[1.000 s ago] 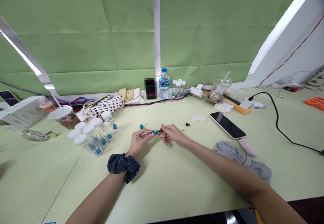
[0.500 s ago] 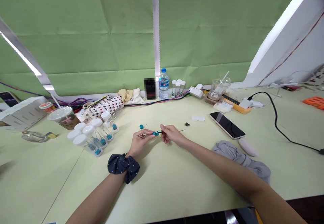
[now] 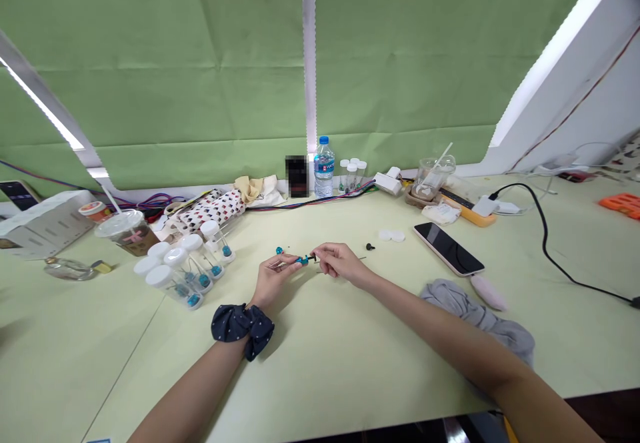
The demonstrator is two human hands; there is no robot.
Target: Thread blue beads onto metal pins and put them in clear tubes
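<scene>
My left hand (image 3: 270, 281) is closed in a pinch on a small teal-blue part (image 3: 303, 261). A short black piece (image 3: 313, 257) sticks out of the part's right end. The thumb and fingers of my right hand (image 3: 341, 263) are closed at that black piece, and they seem to grip its outer end. Just behind my left fingers a teal ball (image 3: 279, 251) lies on the table. A thin metal rod (image 3: 362, 257) shows beyond my right hand, near a small black knob-like piece (image 3: 370, 247).
Clear tubes with white caps (image 3: 175, 256) and teal pieces inside stand at the left. Loose white caps (image 3: 391, 235), a phone (image 3: 449, 248) and a grey cloth (image 3: 475, 316) lie to the right. A water bottle (image 3: 324, 168) and cables (image 3: 310, 201) are along the back.
Both hands have shifted slightly left with the teal part. My right fingers have turned a little, and more of the black piece shows between the hands.
</scene>
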